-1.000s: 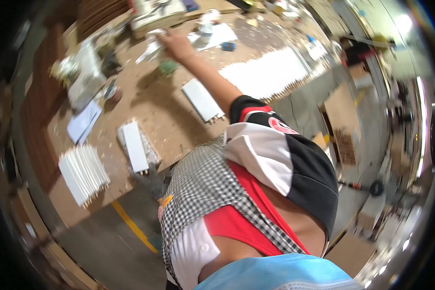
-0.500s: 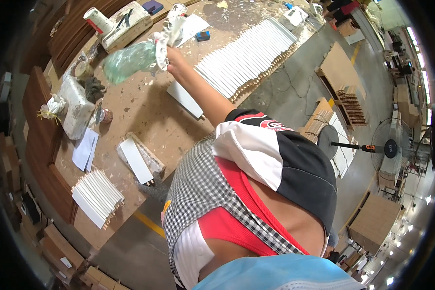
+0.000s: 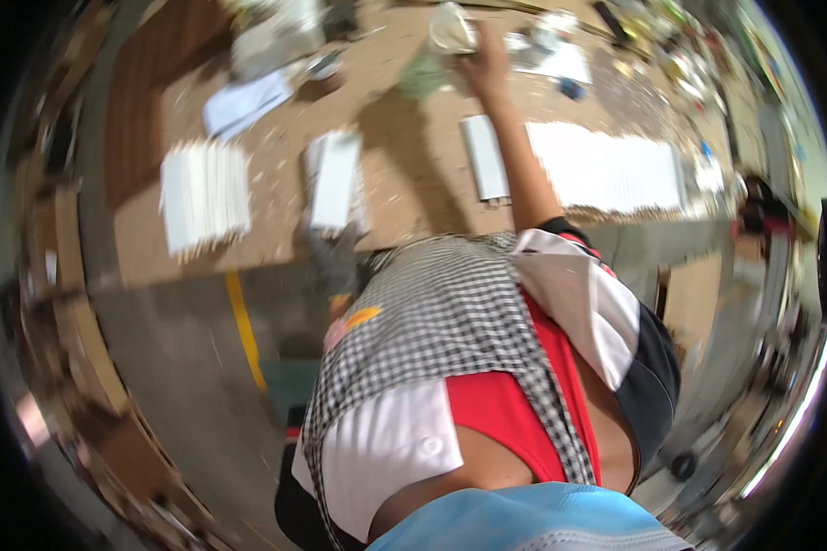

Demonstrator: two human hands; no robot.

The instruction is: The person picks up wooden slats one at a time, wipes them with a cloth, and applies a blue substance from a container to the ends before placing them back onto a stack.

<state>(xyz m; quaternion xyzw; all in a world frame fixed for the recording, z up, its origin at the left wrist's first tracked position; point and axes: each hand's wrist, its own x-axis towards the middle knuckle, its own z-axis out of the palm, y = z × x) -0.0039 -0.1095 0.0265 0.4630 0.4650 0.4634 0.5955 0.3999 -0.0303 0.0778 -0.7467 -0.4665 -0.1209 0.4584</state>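
My left hand (image 3: pixel 333 257), in a grey glove, closes on the near end of a white strip (image 3: pixel 334 184). The strip lies on a pale, stained block at the table's front edge. Out over the table, my bare right hand (image 3: pixel 487 62) is closed round a translucent green plastic bottle (image 3: pixel 421 77). A round whitish thing (image 3: pixel 453 29) shows at the same hand; blur hides how it joins the bottle. Under my right forearm lies a single white strip (image 3: pixel 484 156), beside a long row of white strips (image 3: pixel 606 170).
Another stack of white strips (image 3: pixel 204 197) sits at the table's left. Behind it are white papers (image 3: pixel 246 103), a small jar (image 3: pixel 325 72) and a whitish container (image 3: pixel 278 41). A small blue block (image 3: pixel 572 88) and a cluttered heap (image 3: pixel 680 64) lie on the right.
My view has swung, so the table now lies straight across ahead of me. The bottle has turned from lying sideways to pointing down toward the table. My left hand stays at its strip.
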